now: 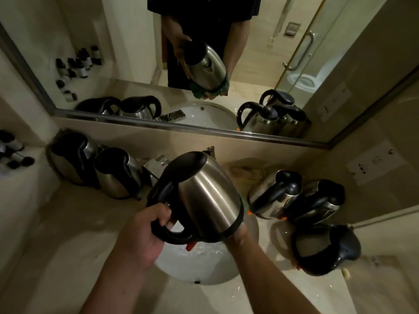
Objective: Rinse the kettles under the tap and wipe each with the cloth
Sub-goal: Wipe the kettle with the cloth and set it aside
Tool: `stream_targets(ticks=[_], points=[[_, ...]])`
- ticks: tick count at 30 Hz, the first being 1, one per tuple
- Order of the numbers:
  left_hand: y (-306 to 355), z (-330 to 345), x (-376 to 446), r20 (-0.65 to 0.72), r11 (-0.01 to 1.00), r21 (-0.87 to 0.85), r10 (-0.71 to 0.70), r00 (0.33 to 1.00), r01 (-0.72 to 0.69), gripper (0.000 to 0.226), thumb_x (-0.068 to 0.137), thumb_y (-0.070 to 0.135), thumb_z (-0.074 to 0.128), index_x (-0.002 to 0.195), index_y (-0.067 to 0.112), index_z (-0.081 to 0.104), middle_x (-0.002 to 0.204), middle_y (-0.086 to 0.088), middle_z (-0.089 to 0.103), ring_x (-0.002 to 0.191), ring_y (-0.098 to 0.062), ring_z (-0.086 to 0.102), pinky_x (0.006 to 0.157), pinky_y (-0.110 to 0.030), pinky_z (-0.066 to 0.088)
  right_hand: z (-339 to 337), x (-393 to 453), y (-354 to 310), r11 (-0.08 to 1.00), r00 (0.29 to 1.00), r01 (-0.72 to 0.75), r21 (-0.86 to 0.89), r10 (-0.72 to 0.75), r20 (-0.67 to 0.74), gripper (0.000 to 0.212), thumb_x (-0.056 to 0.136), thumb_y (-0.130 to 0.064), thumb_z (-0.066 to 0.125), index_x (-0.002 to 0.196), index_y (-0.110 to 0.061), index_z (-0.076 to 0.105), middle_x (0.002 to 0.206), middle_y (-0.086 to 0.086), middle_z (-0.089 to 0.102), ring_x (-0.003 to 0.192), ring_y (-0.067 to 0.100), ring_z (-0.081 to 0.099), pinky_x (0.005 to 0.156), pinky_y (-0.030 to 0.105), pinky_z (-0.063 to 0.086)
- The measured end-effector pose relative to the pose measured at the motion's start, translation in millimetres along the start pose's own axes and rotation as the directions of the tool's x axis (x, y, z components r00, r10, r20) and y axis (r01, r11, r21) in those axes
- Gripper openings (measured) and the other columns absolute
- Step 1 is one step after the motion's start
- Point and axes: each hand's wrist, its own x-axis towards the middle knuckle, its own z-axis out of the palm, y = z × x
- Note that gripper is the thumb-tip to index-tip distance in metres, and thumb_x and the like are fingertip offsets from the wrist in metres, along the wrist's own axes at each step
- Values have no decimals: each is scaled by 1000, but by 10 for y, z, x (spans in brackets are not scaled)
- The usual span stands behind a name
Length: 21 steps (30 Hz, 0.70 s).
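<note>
A steel kettle (204,196) with a black lid and handle hangs tilted over the white sink (204,268). My left hand (147,232) grips its black handle. My right hand (238,233) is under the kettle's base and mostly hidden behind it. A sliver of green cloth (243,206) shows at the base, and the mirror shows my right hand pressing a green cloth (223,88) against the kettle's bottom. The chrome tap (155,169) stands behind the kettle, partly covered by it.
Two kettles (68,159) (118,173) stand left of the tap. Three more (274,193) (317,202) (326,250) sit on the counter to the right. Small dark bottles (13,150) are at the far left. A mirror (226,64) runs along the back wall.
</note>
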Motion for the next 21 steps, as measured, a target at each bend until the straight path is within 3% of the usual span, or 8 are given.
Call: stream_targets(ticks=[1,2,4,7,9,14,17,21], points=[[-16,20,15,-10,1000,5,14,1000,-14,34,45,9,72,61,14,42,59,-4,36,79,-24,46,104,-47,35,85,17,92,995,981,75,-60,-62,186,25,105,-27,57,116,-26,79,118,11,64,97,22,71,75,33,62],[-23,39,19,-14,999,21,28,1000,-28,33,47,9,70,63,14,43,55,-2,36,72,-21,46,100,-45,36,194,-27,127,998,972,38,-44,-27,234,39,94,-35,71,129,-19,70,119,15,61,103,29,66,76,37,60],[-30,81,28,-32,991,111,73,997,-69,27,51,6,67,56,13,40,53,-1,34,63,-17,40,83,-40,38,335,-76,225,988,971,-132,83,112,212,68,72,-33,89,131,-9,66,123,20,62,112,34,59,83,38,55],[-21,124,52,-81,979,181,106,991,-90,29,59,4,60,44,19,40,54,-1,33,53,-13,38,65,-33,33,368,-243,344,875,914,-347,339,235,329,69,92,-33,67,152,-3,52,155,22,51,142,38,47,124,47,33],[-14,120,77,-100,973,211,115,988,-92,30,59,6,63,44,20,40,53,-1,33,52,-13,38,63,-33,33,349,-298,391,855,921,-366,368,275,276,68,100,-37,53,159,-5,41,164,22,39,154,38,33,130,52,17],[-52,234,111,-160,952,277,177,971,-128,33,56,5,63,41,22,39,50,3,35,48,-10,40,60,-30,32,364,-381,332,786,968,-251,565,209,141,65,96,-39,46,150,-3,54,156,27,49,148,35,39,125,48,25],[-155,304,82,-170,933,328,213,962,-149,17,56,6,63,50,15,50,55,0,41,51,-13,45,60,-32,34,458,-326,240,885,974,-153,440,209,-82,61,96,-44,40,136,-5,65,139,27,64,139,37,49,117,45,34],[-257,399,-5,-75,897,394,249,965,-201,6,67,-3,59,68,3,56,56,3,52,55,-12,53,53,-27,45,607,-197,129,982,921,-53,180,117,-371,50,96,-50,36,109,-13,67,105,14,70,97,27,52,78,39,38]])
